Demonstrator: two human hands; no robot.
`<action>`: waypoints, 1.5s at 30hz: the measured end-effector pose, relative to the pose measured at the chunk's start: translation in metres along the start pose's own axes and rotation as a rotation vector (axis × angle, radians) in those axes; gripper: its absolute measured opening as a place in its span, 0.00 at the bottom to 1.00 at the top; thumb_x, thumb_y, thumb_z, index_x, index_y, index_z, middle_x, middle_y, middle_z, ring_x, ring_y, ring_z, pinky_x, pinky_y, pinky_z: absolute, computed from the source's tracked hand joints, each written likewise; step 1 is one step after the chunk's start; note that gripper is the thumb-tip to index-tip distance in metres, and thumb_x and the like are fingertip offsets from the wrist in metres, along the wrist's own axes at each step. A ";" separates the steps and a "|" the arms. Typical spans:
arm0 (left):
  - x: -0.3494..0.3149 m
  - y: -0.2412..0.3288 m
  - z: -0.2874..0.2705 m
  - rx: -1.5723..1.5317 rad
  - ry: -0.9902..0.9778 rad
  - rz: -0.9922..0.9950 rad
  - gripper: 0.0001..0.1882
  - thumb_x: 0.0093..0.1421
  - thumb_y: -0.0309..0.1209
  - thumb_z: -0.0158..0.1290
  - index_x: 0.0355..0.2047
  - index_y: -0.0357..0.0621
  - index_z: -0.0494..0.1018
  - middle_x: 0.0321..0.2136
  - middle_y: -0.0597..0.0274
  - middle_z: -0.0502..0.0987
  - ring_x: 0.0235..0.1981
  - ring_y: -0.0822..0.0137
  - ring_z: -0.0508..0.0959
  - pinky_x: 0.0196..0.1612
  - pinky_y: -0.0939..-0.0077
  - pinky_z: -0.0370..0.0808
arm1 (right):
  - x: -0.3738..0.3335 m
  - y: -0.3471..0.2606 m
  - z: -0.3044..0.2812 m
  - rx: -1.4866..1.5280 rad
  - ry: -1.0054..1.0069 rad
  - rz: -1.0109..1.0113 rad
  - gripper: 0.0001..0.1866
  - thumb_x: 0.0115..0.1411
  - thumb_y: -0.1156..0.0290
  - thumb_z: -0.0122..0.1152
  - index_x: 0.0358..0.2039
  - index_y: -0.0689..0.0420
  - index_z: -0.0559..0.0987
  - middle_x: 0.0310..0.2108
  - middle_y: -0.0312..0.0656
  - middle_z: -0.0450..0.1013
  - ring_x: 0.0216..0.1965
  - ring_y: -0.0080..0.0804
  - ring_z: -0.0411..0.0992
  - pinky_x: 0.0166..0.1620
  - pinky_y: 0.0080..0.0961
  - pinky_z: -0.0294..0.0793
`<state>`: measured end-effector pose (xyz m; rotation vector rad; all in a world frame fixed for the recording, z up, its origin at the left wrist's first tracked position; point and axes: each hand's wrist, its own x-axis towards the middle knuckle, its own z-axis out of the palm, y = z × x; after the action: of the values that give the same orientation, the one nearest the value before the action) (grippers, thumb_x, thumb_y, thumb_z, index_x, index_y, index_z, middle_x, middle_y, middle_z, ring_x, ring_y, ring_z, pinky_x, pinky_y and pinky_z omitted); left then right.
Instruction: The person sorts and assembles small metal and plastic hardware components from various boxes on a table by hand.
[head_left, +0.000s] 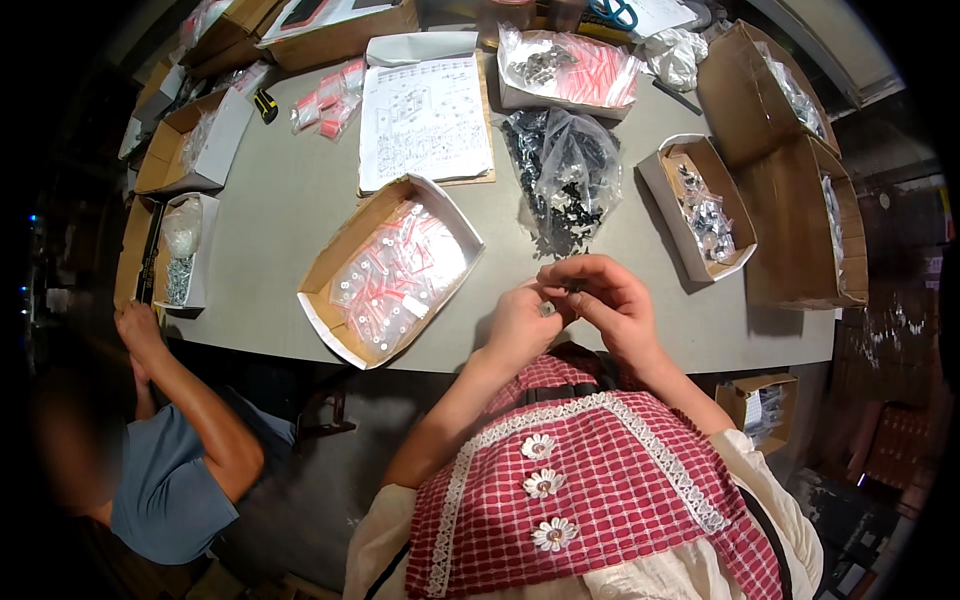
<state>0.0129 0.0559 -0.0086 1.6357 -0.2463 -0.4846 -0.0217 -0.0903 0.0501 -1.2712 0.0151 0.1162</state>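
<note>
My left hand and my right hand meet at the table's front edge, fingers curled together in a pinch. Between the fingertips a small dark piece shows, too small to name. A small shiny bit also glints at my left fingers. Just beyond my hands lies a clear plastic bag, open toward me, with many small black parts spilling from its mouth. To the left stands a white cardboard tray holding small clear zip bags with red strips and little white round pieces.
A narrow box of small metal parts stands at right, beside tall brown cartons. Behind are printed drawing sheets, a box of zip bags and a yellow cutter. At left a co-worker's hand touches the table edge near a box of screws.
</note>
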 end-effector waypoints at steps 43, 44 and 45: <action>0.001 -0.016 -0.020 0.065 -0.012 0.261 0.24 0.59 0.44 0.62 0.51 0.44 0.73 0.50 0.56 0.74 0.50 0.60 0.74 0.51 0.68 0.72 | 0.005 0.001 -0.016 -0.957 -0.072 -0.290 0.09 0.54 0.82 0.62 0.36 0.62 0.74 0.38 0.47 0.75 0.44 0.44 0.76 0.48 0.32 0.74; 0.001 -0.012 -0.022 0.115 0.053 0.321 0.19 0.60 0.39 0.61 0.48 0.44 0.75 0.47 0.61 0.75 0.48 0.65 0.75 0.49 0.72 0.73 | 0.004 0.005 -0.018 -0.919 -0.026 -0.242 0.10 0.55 0.83 0.62 0.37 0.62 0.73 0.36 0.47 0.75 0.41 0.42 0.77 0.46 0.31 0.75; 0.000 -0.015 -0.025 0.067 0.065 0.304 0.16 0.60 0.36 0.61 0.46 0.43 0.76 0.46 0.62 0.76 0.47 0.67 0.76 0.47 0.74 0.73 | 0.002 0.010 -0.018 -0.878 0.007 -0.195 0.10 0.55 0.83 0.62 0.38 0.63 0.73 0.34 0.46 0.75 0.39 0.40 0.78 0.44 0.29 0.76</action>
<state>0.0218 0.0798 -0.0216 1.6407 -0.4591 -0.1933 -0.0193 -0.1048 0.0348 -2.1399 -0.1712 -0.0634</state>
